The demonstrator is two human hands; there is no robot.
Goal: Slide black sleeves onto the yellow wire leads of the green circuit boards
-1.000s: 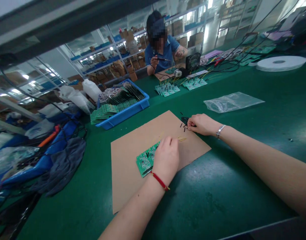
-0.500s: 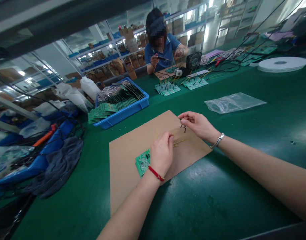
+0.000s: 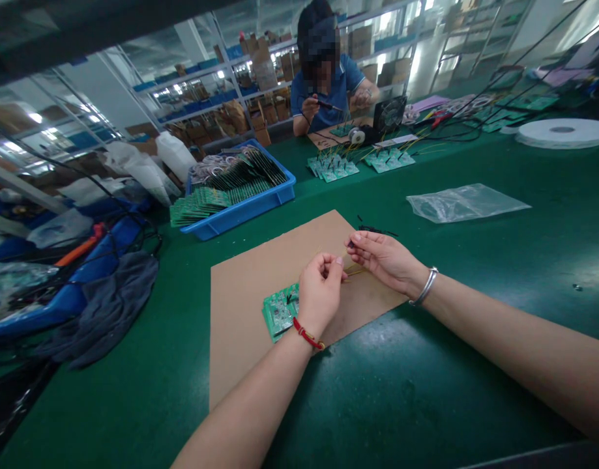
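Note:
My left hand [image 3: 321,286] is closed in a pinch on thin yellow wires [image 3: 356,271], whose ends stick out to the right between my hands. In the fingertips of my right hand [image 3: 390,259] is a short black tube piece [image 3: 350,244], close to the wires; whether it touches them I cannot tell. More short black tube pieces [image 3: 377,230] lie just beyond my right hand, by the far right edge of the cardboard sheet [image 3: 245,326]. A small stack of green circuit boards [image 3: 279,311] rests on the cardboard, partly covered by my left hand and wrist.
A blue tray [image 3: 245,213] packed with circuit boards stands at the back left. Boards with wires [image 3: 333,168] lie before a co-worker [image 3: 350,71] holding a soldering iron. A clear plastic bag [image 3: 468,203] and white reel [image 3: 563,132] are right; a dark cloth [image 3: 108,312] hangs left.
My right hand has drawn back from the black tube pieces toward my left hand, now with one piece in its fingertips. My left hand still pinches the yellow wires. The view has shifted slightly.

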